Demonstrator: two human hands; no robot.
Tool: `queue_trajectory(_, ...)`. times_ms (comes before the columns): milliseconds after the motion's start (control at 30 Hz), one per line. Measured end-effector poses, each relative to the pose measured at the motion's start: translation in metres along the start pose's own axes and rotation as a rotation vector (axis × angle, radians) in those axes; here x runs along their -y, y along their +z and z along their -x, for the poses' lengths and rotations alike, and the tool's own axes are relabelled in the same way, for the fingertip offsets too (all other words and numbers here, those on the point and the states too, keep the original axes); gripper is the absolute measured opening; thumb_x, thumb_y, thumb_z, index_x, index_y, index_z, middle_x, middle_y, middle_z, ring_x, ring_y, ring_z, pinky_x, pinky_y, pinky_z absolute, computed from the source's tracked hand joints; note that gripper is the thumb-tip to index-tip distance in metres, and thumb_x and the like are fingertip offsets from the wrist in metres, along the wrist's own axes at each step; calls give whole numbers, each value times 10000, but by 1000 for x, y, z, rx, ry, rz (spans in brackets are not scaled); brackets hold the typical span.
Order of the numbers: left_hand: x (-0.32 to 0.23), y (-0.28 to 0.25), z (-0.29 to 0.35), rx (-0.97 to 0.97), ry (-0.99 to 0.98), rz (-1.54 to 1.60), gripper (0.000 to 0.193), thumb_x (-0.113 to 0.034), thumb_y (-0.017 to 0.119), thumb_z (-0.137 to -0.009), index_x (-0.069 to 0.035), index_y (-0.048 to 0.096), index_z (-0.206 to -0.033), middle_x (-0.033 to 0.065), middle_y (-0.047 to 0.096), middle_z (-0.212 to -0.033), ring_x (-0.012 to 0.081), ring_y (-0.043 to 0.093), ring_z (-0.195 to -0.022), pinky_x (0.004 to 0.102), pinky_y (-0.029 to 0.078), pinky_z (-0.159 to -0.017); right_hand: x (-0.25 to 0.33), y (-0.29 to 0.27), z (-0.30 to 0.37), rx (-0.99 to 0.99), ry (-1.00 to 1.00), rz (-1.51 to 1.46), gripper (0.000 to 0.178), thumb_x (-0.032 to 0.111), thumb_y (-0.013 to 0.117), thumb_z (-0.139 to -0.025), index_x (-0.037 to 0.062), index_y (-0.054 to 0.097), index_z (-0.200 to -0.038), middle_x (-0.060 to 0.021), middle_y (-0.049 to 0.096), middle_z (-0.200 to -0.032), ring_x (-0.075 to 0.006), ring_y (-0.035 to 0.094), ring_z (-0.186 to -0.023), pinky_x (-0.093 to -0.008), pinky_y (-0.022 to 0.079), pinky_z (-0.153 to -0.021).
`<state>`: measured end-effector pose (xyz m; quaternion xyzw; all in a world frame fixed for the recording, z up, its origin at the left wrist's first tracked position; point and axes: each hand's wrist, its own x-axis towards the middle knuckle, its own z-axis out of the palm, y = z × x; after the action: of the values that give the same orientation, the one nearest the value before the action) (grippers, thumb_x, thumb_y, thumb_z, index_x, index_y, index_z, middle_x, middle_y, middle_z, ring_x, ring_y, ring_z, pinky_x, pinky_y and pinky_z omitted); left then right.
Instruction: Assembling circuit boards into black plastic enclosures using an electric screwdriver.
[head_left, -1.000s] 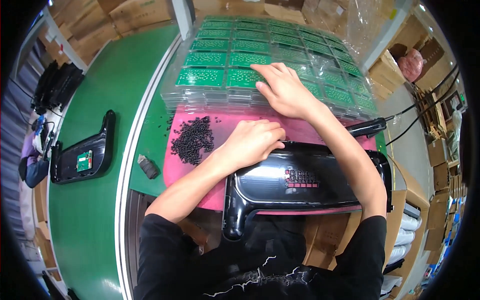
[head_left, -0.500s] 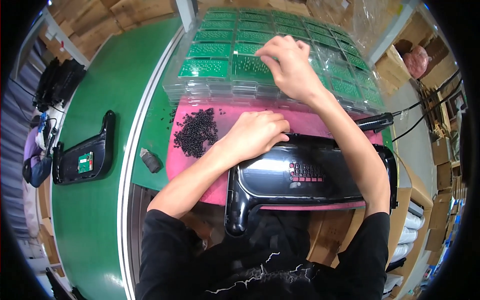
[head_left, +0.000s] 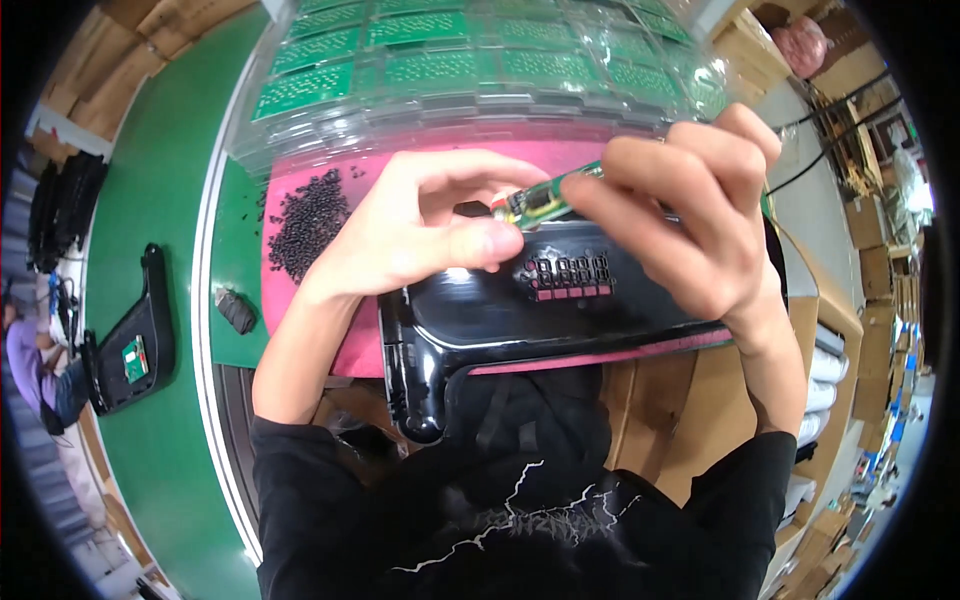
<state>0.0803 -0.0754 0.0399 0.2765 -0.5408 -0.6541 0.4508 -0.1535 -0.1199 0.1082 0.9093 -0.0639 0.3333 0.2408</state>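
You pinch the small green circuit board (head_left: 545,198) between both hands (head_left: 430,235) (head_left: 690,215), lifted at twelve o'clock above the black housing (head_left: 520,320), presumably to line it up.

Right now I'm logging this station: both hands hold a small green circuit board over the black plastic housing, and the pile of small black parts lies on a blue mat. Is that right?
Not quite: the mat is pink, not blue, as the head view shows. The rest holds: the left hand and right hand hold the small green circuit board over the black plastic housing, and the pile of small black parts lies on that mat.
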Motion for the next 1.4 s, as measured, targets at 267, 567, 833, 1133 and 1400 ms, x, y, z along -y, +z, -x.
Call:
queue_trajectory(267,2,0,2,-85,354,-726,666,-205,876,-592,-57,656,-1203,69,684,-1065,149,645,-871,263,534,-693,10,-21,36,199,733,-506,313,93,765,-752,26,666,-1041,-95,641,-1000,-238,579,-902,-332,466,-815)
queue_trajectory(567,20,12,2,403,377,-816,665,-217,882,-595,3,660,-1182,110,696,-964,267,670,-806,345,549,-683,54,-44,77,432,1116,-948,190,-38,636,-729,-8,677,-913,-57,568,-605,-89,541,-524,-238,434,-516)
queue_trajectory(833,20,-3,1,300,349,-851,668,-195,881,-562,22,673,-1159,144,708,-969,275,674,-767,332,550,-677,55,-41,91,322,1221,-981,340,64,809,-693,6,679,-1002,-24,646,-690,-108,584,-591,-236,445,-579)
queue_trajectory(1133,23,2,-2,148,133,-1130,625,-234,863,-609,-27,616,-1145,126,648,-1018,324,652,-906,378,547,-783,30,-1,106,376,978,-819,576,151,873,-616,20,632,-1122,-124,633,-1144,-272,618,-1011,-352,491,-871)
queue_trajectory(1400,24,1,-4,165,-1,-1248,666,-269,865,-614,-64,580,-1179,85,585,-1129,301,632,-998,388,535,-750,32,14,108,445,980,-765,557,116,842,-634,27,613,-1133,-136,580,-1218,-328,529,-1141,-401,425,-1003)
